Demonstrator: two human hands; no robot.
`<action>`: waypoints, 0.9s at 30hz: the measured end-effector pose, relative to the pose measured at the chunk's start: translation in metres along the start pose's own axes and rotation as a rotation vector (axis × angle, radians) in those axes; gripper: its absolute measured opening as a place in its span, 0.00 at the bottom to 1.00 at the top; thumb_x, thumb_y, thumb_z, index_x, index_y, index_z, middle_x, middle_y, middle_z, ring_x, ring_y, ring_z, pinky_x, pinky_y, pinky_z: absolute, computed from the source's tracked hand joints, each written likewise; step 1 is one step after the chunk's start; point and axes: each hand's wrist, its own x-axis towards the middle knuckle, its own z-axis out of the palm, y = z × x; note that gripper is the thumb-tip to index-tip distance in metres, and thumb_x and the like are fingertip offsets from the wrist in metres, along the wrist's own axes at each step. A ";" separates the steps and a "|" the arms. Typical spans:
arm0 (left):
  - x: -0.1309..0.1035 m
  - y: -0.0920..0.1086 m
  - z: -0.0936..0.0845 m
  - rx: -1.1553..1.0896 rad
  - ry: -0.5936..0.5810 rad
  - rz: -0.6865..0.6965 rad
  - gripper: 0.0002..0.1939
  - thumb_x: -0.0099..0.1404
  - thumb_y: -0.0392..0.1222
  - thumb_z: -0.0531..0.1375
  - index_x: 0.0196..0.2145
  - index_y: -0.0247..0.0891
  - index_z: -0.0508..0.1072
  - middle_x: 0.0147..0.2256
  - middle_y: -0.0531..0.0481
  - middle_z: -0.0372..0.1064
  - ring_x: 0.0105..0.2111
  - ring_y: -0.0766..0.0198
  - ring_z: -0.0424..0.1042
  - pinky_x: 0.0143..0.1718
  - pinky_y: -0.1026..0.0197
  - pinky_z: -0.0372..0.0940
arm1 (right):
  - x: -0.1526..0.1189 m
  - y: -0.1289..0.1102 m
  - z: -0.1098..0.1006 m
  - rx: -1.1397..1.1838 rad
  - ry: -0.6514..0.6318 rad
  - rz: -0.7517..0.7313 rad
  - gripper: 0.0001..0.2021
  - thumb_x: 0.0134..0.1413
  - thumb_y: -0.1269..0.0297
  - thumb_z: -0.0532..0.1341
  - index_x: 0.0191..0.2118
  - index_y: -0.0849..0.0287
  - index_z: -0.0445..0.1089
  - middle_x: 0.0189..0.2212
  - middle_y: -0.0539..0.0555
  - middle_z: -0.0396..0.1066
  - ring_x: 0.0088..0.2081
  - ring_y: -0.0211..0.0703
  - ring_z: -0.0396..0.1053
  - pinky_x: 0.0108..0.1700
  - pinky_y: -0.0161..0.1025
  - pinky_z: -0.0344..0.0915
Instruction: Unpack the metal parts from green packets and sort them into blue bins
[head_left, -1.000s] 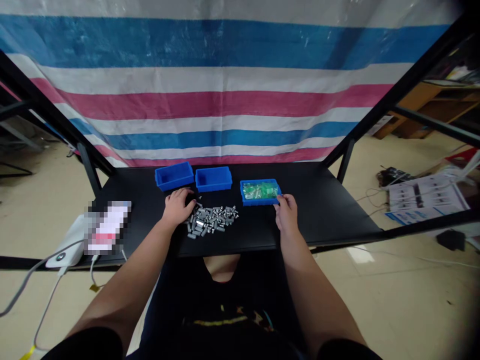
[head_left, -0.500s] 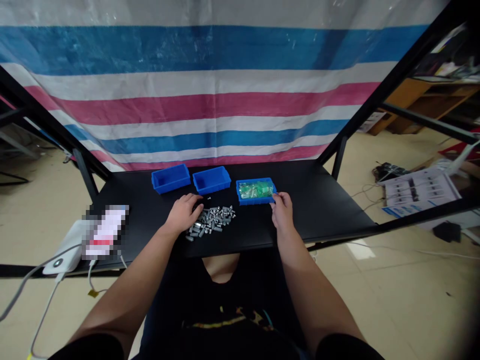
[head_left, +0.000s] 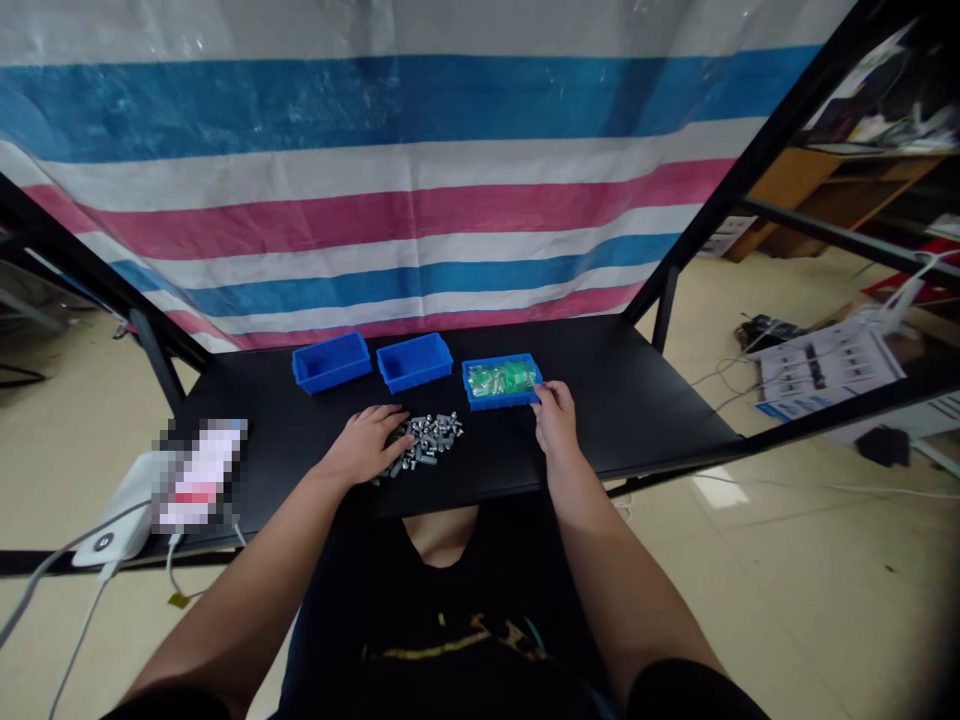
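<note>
My left hand (head_left: 366, 444) lies palm down against the left side of a loose pile of small metal screws and grey plugs (head_left: 433, 436). Its fingers are stretched out, and part of the pile is hidden beneath them. At the right, my right hand (head_left: 556, 418) pinches the right front corner of a blue bin (head_left: 504, 401). Clear plastic packets with green pieces (head_left: 510, 378) fill that bin. Two more blue bins, the middle one (head_left: 415, 375) and the left one (head_left: 331, 372), stand in a row beside it with nothing visible inside.
A blurred-out phone (head_left: 201, 475) and a white power bank (head_left: 124, 510) with cables lie at the black table's (head_left: 622, 400) left edge. A striped tarp (head_left: 405, 220) hangs behind, between slanted black frame bars (head_left: 712, 215).
My left hand has moved slightly toward me and over the pile's left side. A lone screw by its fingertips no longer shows. The right hand keeps its hold; the view has shifted slightly.
</note>
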 end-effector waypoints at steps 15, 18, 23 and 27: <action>-0.030 -0.004 0.020 -0.110 0.182 0.056 0.25 0.74 0.55 0.53 0.63 0.44 0.67 0.62 0.44 0.69 0.65 0.54 0.64 0.69 0.43 0.54 | 0.000 0.002 -0.001 0.018 -0.019 -0.024 0.18 0.42 0.55 0.71 0.32 0.53 0.62 0.31 0.45 0.63 0.33 0.37 0.63 0.33 0.33 0.61; -0.021 0.004 0.011 -0.078 0.160 0.044 0.27 0.73 0.56 0.54 0.64 0.44 0.65 0.64 0.44 0.67 0.67 0.53 0.61 0.71 0.40 0.49 | 0.000 0.000 0.000 0.040 0.007 -0.031 0.18 0.41 0.56 0.71 0.33 0.53 0.62 0.32 0.45 0.64 0.33 0.37 0.63 0.32 0.33 0.60; 0.013 0.027 0.001 -0.099 0.092 0.162 0.36 0.69 0.60 0.57 0.68 0.40 0.62 0.68 0.41 0.61 0.69 0.51 0.58 0.70 0.46 0.54 | 0.000 -0.002 0.003 0.044 0.081 -0.045 0.18 0.41 0.56 0.69 0.35 0.52 0.61 0.32 0.45 0.63 0.32 0.36 0.62 0.31 0.33 0.59; 0.038 0.043 0.008 -0.114 -0.002 0.296 0.39 0.66 0.60 0.61 0.68 0.38 0.62 0.67 0.39 0.62 0.68 0.49 0.61 0.69 0.47 0.56 | 0.000 -0.001 0.002 0.026 0.089 -0.056 0.18 0.42 0.54 0.67 0.35 0.52 0.60 0.32 0.44 0.62 0.32 0.37 0.63 0.31 0.33 0.59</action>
